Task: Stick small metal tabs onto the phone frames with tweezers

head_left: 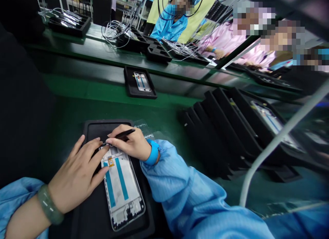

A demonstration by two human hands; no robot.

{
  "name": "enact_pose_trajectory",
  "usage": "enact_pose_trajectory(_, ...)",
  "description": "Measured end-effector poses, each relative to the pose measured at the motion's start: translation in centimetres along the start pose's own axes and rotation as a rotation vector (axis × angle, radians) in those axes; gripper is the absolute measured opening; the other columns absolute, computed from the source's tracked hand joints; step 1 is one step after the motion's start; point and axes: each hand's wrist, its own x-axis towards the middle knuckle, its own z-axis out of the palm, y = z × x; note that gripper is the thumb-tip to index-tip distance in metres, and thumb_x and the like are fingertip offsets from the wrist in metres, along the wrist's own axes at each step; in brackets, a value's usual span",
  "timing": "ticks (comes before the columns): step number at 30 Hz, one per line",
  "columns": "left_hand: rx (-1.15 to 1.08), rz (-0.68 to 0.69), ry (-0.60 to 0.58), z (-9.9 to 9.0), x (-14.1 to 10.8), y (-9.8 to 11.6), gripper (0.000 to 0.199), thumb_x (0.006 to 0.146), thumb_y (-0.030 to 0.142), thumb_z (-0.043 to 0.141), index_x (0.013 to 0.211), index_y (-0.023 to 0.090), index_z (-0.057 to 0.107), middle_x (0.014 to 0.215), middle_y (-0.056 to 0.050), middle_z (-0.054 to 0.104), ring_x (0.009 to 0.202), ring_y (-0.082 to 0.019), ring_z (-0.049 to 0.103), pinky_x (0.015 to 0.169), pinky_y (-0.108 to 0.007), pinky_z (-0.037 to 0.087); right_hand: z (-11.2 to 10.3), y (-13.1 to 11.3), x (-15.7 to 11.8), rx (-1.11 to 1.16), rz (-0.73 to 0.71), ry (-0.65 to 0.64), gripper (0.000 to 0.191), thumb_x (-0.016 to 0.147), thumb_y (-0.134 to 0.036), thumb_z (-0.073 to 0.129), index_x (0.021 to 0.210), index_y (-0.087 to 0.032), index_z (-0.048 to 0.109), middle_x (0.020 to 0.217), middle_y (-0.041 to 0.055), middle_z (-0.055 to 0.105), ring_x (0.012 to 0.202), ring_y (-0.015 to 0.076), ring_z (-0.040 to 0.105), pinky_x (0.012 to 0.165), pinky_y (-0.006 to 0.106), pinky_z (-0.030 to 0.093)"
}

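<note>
Head view. The left hand (75,174), with a green stone bangle (48,204), lies with fingers spread across the upper end of a white smartphone mid-frame (120,187), which carries blue adhesive strips and an orange flex patch (110,161). The frame lies flat on a black tray (89,127). The right hand (130,143), with a blue wrist strap (151,153), pinches a slim black pen-shaped tool (125,134); its tip is hidden. The hands are close together but not clamped on one thing, their fingertips nearly meeting at the frame's top edge, where a small dark item is too small to identify. The step in hand appears to be fine work at that edge, calling for a steady hold on the frame. Beyond lie a stack of black trays (218,129) and a second tray with a frame (140,82) on the green workbench (102,88).
</note>
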Motion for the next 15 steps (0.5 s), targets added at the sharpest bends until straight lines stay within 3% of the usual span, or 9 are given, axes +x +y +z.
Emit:
enact_pose_trajectory(5, 0.01, 0.007, -0.015, -0.1, 0.05, 0.01, 0.047, 0.085, 0.038, 0.047, 0.128, 0.019, 0.042, 0.124, -0.011, 0.05, 0.122, -0.024, 0.043, 0.108, -0.052, 0.024, -0.05, -0.11, 0.16, 0.053, 0.034, -0.006, 0.018, 0.081, -0.033, 0.06, 0.084, -0.015, 0.061, 0.081, 0.0022, 0.066, 0.073, 0.0106, 0.063, 0.066, 0.02, 0.05)
enact_pose_trajectory(9, 0.005, 0.001, -0.009, -0.06, 0.09, 0.0, 0.046, 0.085, 0.039, 0.046, 0.127, 0.02, 0.043, 0.122, -0.011, 0.052, 0.12, -0.025, 0.044, 0.106, -0.053, 0.026, -0.1, 0.02, 0.12, 0.068, 0.107, 0.033, 0.022, 0.082, -0.036, 0.057, 0.081, -0.014, 0.059, 0.073, 0.0015, 0.064, 0.062, 0.0093, 0.06, 0.057, 0.02, 0.049)
enact_pose_trajectory(15, 0.023, 0.02, -0.004, -0.18, 0.15, -0.04, 0.049, 0.084, 0.04, 0.048, 0.128, 0.02, 0.042, 0.125, -0.011, 0.051, 0.12, -0.024, 0.045, 0.107, -0.051, 0.026, 0.14, -0.25, 0.13, -0.045, 0.02, -0.028, 0.019, 0.084, -0.034, 0.055, 0.083, -0.016, 0.059, 0.079, 0.002, 0.063, 0.069, 0.0094, 0.06, 0.064, 0.02, 0.049)
